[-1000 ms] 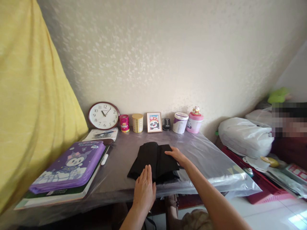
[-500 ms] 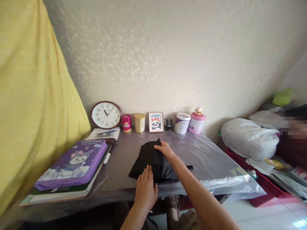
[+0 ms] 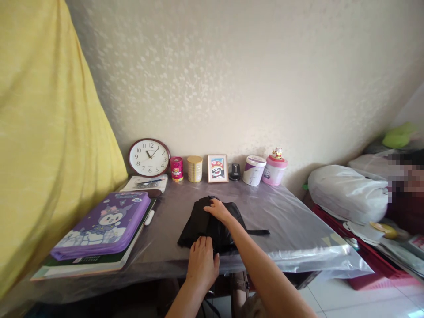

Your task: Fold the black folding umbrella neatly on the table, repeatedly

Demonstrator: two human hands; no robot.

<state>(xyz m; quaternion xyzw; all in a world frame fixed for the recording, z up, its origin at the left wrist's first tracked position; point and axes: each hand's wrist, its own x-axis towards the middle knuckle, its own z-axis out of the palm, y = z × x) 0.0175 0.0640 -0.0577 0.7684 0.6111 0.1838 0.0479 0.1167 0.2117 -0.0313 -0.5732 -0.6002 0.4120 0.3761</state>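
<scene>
A collapsed black umbrella (image 3: pixel 198 221) lies on the near part of the table, its fabric loose in flaps and its strap (image 3: pixel 260 232) stretched out to the right. My left hand (image 3: pixel 202 260) is closed round its near end at the table edge, fingers on top and thumb at the side. The part under that palm is hidden. With the fingertips of my right hand (image 3: pixel 217 209), I grip a fabric fold near the far end. A dark cord (image 3: pixel 212 307) hangs below my left hand.
On the left, a purple cartoon case (image 3: pixel 106 225) rests on books, with a white marker (image 3: pixel 149 217) beside them. A clock (image 3: pixel 149 157), cans, a picture frame (image 3: pixel 217 168) and tubs line the wall. White bags (image 3: pixel 347 192) and a person are at right.
My right hand has moved left across the umbrella, drawing a fabric flap over. More of the strap and right-hand fabric shows. My left hand stays at the near end.
</scene>
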